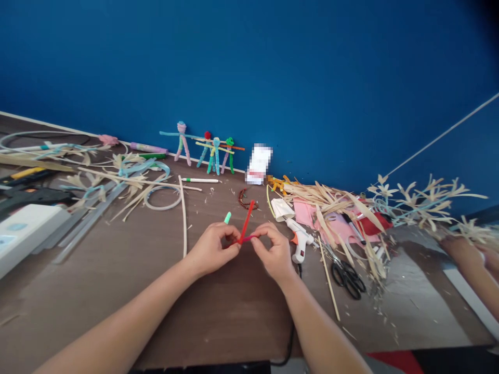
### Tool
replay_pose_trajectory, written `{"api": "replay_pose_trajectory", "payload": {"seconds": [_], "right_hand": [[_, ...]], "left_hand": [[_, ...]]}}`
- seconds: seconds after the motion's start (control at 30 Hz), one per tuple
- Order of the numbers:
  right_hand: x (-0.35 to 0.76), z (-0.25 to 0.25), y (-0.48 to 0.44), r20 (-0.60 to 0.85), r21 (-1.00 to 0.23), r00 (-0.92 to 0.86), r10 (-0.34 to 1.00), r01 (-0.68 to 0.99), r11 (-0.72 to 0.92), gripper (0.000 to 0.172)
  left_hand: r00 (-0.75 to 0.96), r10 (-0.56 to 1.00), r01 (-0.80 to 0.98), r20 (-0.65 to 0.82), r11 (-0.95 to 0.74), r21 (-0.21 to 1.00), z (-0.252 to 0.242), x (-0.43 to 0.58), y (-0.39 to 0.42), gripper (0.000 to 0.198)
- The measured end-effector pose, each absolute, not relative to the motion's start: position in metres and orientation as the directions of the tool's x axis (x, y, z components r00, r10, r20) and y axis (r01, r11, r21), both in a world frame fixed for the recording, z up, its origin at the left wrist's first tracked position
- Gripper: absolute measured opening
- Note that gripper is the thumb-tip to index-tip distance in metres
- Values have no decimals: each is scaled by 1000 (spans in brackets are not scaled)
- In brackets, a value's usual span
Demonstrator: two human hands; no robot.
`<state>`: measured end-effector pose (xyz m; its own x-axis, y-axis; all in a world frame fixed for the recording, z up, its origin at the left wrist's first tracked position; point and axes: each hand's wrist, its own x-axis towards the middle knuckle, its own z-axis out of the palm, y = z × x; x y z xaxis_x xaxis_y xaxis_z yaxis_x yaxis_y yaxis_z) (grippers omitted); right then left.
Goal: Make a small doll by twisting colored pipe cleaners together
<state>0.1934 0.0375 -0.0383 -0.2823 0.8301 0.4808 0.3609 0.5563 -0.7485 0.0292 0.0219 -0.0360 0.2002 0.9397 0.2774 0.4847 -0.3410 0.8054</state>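
Note:
A red pipe cleaner (247,221) slants up from the fingers of my left hand (216,243), which pinches it near its lower end. A magenta pipe cleaner piece (248,238) bridges the two hands, its other end pinched by thumb and forefinger of my right hand (275,248). Behind my left fingers a mint-green stick-like piece (228,217) pokes up; whether the hand holds it I cannot tell. Several pipe-cleaner figures, one of them pink and blue (182,143), lean against the blue wall (249,72). A dark red bead bracelet (242,200) lies just beyond my hands.
Right of my hands lie a white glue gun (300,241), black-handled scissors (348,279) and a pile of straw-coloured strips (323,200). Plastic tubes and a white box (29,231) occupy the left. Another person's arm (470,265) rests at the far right.

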Motion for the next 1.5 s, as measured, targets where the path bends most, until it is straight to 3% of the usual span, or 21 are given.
{"api": "replay_pose_trajectory", "payload": {"seconds": [0.2,0.43,0.67,0.97,1.13,1.37,1.5], "right_hand": [[190,-39,34,515,-687,-289,807,424,590,7],[189,-36,29,644,-482,-272,716,583,655,18],[189,-34,28,638,-327,-362,679,672,665,13],[188,-36,29,641,-339,-328,694,690,639,10],[185,-36,28,656,-351,-292,695,698,625,9],[189,-36,29,640,-279,-360,679,715,641,11],[187,-38,29,622,-366,-325,713,684,631,9]], "left_hand": [[178,945,452,275,-327,830,-40,31,22,14],[168,959,483,229,-282,829,-37,29,21,28],[226,941,458,253,-332,825,-32,29,20,29],[162,908,539,385,-408,736,-42,32,21,10],[182,893,574,411,-436,693,-43,32,20,13],[168,903,571,395,-415,708,-44,32,20,18],[184,902,566,390,-422,708,-43,32,20,17]]}}
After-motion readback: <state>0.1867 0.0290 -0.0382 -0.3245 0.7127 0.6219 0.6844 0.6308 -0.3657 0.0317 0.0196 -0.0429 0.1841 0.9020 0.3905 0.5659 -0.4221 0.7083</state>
